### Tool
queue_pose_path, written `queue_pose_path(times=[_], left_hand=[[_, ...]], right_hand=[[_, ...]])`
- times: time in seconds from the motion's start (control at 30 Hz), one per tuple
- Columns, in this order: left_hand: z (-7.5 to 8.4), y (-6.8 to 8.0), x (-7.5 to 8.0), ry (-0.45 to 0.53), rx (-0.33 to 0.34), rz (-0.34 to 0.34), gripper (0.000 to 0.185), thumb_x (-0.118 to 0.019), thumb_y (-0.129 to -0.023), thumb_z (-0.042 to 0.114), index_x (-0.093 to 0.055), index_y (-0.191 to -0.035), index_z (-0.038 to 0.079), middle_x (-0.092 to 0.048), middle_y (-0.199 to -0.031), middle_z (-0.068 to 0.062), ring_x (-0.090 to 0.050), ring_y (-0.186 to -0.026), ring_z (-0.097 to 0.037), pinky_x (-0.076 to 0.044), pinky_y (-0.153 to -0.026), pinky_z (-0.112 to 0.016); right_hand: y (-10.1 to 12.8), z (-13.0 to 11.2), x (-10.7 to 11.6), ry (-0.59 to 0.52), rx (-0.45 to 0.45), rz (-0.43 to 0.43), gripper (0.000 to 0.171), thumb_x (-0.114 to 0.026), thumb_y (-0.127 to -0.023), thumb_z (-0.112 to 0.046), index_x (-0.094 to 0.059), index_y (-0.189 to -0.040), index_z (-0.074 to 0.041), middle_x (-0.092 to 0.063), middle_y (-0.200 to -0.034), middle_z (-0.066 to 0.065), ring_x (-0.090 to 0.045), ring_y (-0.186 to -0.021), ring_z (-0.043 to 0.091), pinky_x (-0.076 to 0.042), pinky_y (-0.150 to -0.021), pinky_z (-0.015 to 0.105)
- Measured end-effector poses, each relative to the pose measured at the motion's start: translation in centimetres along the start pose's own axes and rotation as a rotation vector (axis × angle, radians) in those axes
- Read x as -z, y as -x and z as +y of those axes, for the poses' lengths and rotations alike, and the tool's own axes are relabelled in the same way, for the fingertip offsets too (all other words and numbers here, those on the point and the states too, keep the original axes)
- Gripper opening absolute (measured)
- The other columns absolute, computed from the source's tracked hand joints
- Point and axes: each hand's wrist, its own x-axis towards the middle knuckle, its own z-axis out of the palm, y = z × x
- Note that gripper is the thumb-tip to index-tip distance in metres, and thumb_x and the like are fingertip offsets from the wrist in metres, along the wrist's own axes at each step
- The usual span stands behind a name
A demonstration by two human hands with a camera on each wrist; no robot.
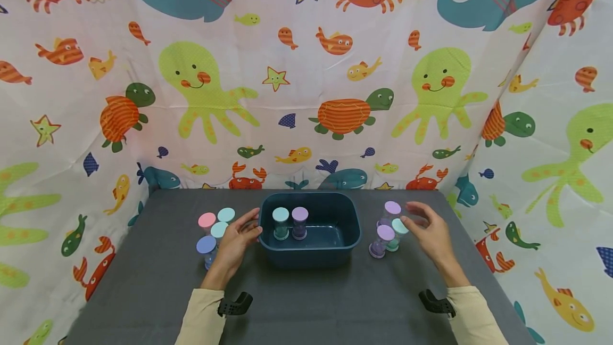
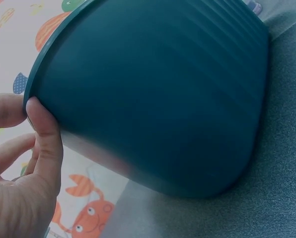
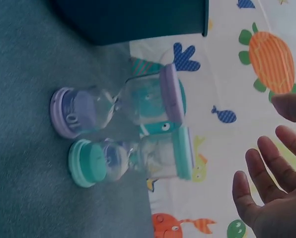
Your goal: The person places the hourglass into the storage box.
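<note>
A dark blue plastic bin (image 1: 311, 257) stands mid-table, holding a mint-capped sand timer (image 1: 281, 223) and a purple-capped sand timer (image 1: 299, 223), both upright. My left hand (image 1: 238, 241) pinches the bin's left rim; in the left wrist view the thumb (image 2: 46, 134) lies against the outer wall. To the right of the bin stand two purple-capped sand timers (image 1: 381, 242) and a mint-capped one (image 1: 397, 234). Beside them hovers my right hand (image 1: 433, 233), fingers spread and apart from the timers. In the right wrist view, its palm (image 3: 282, 213) holds nothing.
Left of the bin, partly behind my left hand, several more sand timers stand together, with pink (image 1: 207, 221), mint (image 1: 226, 214) and blue (image 1: 206, 246) caps. The grey tabletop (image 1: 335, 307) ends at a sea-animal curtain (image 1: 287, 137) at the back and sides.
</note>
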Motion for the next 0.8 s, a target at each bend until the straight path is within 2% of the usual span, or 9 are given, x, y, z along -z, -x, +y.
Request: queue_pose_path(times=[0.17,0.27,0.37,0.43,0.67,0.8], left_hand=[[0.0,0.0,0.0,0.004,0.002,-0.001,0.051,-0.059,-0.095,0.003,-0.049,-0.144,0.013,-0.045,-0.141,-0.016,-0.051,-0.117,-0.025,-0.052,-0.081,-0.021],[0.0,0.0,0.0,0.001,0.002,0.007,0.051,-0.061,-0.094,0.004,-0.050,-0.143,0.014,-0.046,-0.139,-0.014,-0.052,-0.115,-0.022,-0.052,-0.081,-0.021],[-0.1,0.0,0.0,0.003,0.003,0.015,0.051,-0.061,-0.094,0.005,-0.051,-0.143,0.014,-0.048,-0.138,-0.013,-0.053,-0.114,-0.021,-0.053,-0.081,-0.022],[-0.1,-0.1,0.1,0.000,0.004,0.016,0.051,-0.060,-0.094,0.004,-0.050,-0.143,0.014,-0.048,-0.138,-0.012,-0.053,-0.112,-0.019,-0.053,-0.081,-0.022],[-0.1,-0.1,0.1,0.010,0.022,0.026,0.049,-0.060,-0.094,0.003,-0.053,-0.141,0.016,-0.049,-0.138,-0.011,-0.054,-0.108,-0.015,-0.053,-0.080,-0.022],[-0.1,-0.1,0.1,0.002,0.015,0.021,0.050,-0.060,-0.094,0.004,-0.052,-0.142,0.015,-0.048,-0.139,-0.012,-0.054,-0.107,-0.014,-0.053,-0.081,-0.022]], right_hand=[[0.2,0.8,0.3,0.014,-0.020,-0.034,0.052,-0.070,-0.091,-0.032,-0.054,-0.135,-0.010,-0.060,-0.134,0.013,-0.054,-0.121,0.028,-0.048,-0.094,0.017],[0.3,1.2,0.3,0.004,-0.044,-0.073,0.057,-0.070,-0.091,-0.035,-0.051,-0.138,-0.009,-0.056,-0.138,0.014,-0.051,-0.125,0.027,-0.050,-0.099,0.032],[0.3,1.7,0.3,-0.014,-0.059,-0.117,0.062,-0.069,-0.091,-0.036,-0.047,-0.142,-0.008,-0.052,-0.142,0.015,-0.049,-0.130,0.031,-0.046,-0.102,0.047],[0.2,2.1,0.3,-0.023,-0.075,-0.142,0.064,-0.068,-0.092,-0.037,-0.045,-0.144,-0.008,-0.050,-0.145,0.016,-0.047,-0.132,0.034,-0.044,-0.103,0.051],[0.0,3.8,-0.2,-0.028,-0.089,-0.187,0.065,-0.068,-0.092,-0.035,-0.043,-0.145,-0.006,-0.047,-0.146,0.019,-0.045,-0.134,0.037,-0.042,-0.105,0.054],[0.0,4.7,-0.5,-0.019,-0.062,-0.196,0.064,-0.069,-0.092,-0.032,-0.044,-0.143,-0.005,-0.049,-0.144,0.019,-0.048,-0.132,0.036,-0.046,-0.102,0.044]])
